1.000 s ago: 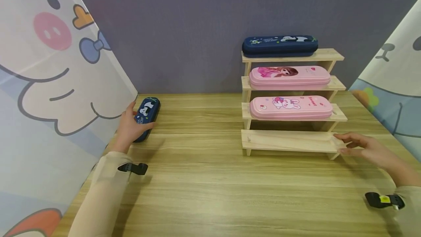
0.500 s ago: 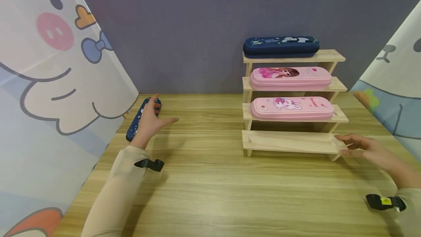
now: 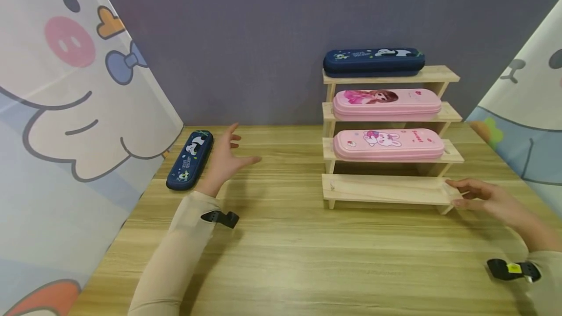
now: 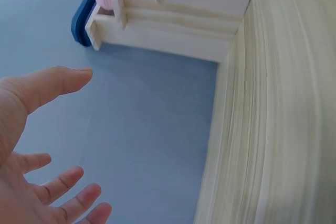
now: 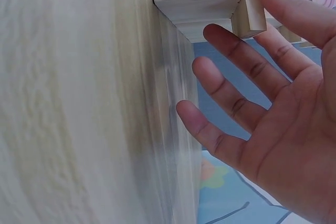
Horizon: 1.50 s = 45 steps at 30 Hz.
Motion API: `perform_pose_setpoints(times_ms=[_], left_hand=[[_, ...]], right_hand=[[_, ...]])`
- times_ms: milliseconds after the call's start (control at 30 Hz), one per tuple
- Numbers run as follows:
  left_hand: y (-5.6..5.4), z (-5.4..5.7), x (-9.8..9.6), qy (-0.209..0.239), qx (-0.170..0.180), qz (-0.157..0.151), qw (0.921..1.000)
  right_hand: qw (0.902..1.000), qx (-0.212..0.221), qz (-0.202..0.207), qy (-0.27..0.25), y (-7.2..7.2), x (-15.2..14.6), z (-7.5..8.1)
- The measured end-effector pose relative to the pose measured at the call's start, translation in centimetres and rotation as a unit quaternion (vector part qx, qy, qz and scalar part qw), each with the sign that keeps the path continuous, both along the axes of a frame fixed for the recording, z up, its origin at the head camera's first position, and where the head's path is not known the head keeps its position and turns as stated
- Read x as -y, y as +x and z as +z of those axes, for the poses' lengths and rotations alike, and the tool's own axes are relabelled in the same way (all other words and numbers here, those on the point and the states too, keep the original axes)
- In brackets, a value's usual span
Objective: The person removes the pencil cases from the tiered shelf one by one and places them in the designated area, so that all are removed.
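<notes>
My left hand point(image 3: 224, 160) hovers over the table just right of a navy panda pencil case point(image 3: 190, 161), fingers spread and holding nothing. That case lies slanted near the left wall. On the right stands a stepped wooden rack point(image 3: 386, 189). My right hand point(image 3: 489, 198) pinches the right end of its bottom shelf between thumb and index finger; in the right wrist view the other fingers point(image 5: 218, 80) extend loosely below. Higher up sit a pink bunny pencil case point(image 3: 388, 144), a pink doll pencil case point(image 3: 386, 103) and, on top, another navy panda pencil case point(image 3: 373, 62).
The wood-grain table point(image 3: 307, 257) meets a grey back panel point(image 3: 246, 52). Printed cartoon panels, one on the left point(image 3: 52, 135) and one on the right point(image 3: 531, 126), close in both sides. The rack's bottom shelf bears no case.
My left hand has moved off the navy pencil case to the right, leaving it lying on the table. My right hand has stayed at the rack's end.
</notes>
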<state>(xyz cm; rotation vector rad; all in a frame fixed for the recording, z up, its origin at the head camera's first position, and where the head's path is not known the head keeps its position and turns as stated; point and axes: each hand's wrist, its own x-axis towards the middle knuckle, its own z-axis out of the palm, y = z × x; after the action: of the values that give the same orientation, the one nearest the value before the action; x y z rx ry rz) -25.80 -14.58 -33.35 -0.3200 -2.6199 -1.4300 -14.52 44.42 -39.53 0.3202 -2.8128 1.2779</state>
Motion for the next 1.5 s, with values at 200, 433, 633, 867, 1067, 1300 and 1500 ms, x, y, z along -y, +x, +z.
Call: perform_pose_setpoints(times_ms=[200,433,633,867,1067,1300,1500], left_hand=[[-0.1,-0.2,-1.8,0.008,-0.004,-0.027,0.9996],[-0.1,-0.4,-4.0,0.013,-0.006,-0.062,0.9980],[-0.1,-0.6,-5.6,0.024,-0.008,-0.081,0.9964],[0.1,-0.6,-7.3,0.040,-0.005,-0.110,0.9931],[0.2,-0.7,-8.6,0.059,-0.012,-0.130,0.9896],[0.3,-0.7,-10.2,0.075,-0.014,-0.174,0.9818],[0.1,-0.9,-11.7,0.084,-0.009,-0.207,0.9746]], right_hand=[[0.9999,0.006,-0.002,-0.008,-0.1,0.0,0.0],[0.9996,0.012,0.006,-0.025,0.0,0.0,0.0],[0.9964,0.054,0.022,-0.061,-0.1,-0.3,0.1],[0.9833,0.117,0.056,-0.128,-0.4,-0.9,-0.2],[0.9587,0.150,0.113,-0.214,-0.7,-1.4,-0.6],[0.9140,0.170,0.188,-0.317,-1.1,-1.6,-1.0],[0.9211,0.170,0.168,-0.307,-0.9,-1.7,-1.1]])
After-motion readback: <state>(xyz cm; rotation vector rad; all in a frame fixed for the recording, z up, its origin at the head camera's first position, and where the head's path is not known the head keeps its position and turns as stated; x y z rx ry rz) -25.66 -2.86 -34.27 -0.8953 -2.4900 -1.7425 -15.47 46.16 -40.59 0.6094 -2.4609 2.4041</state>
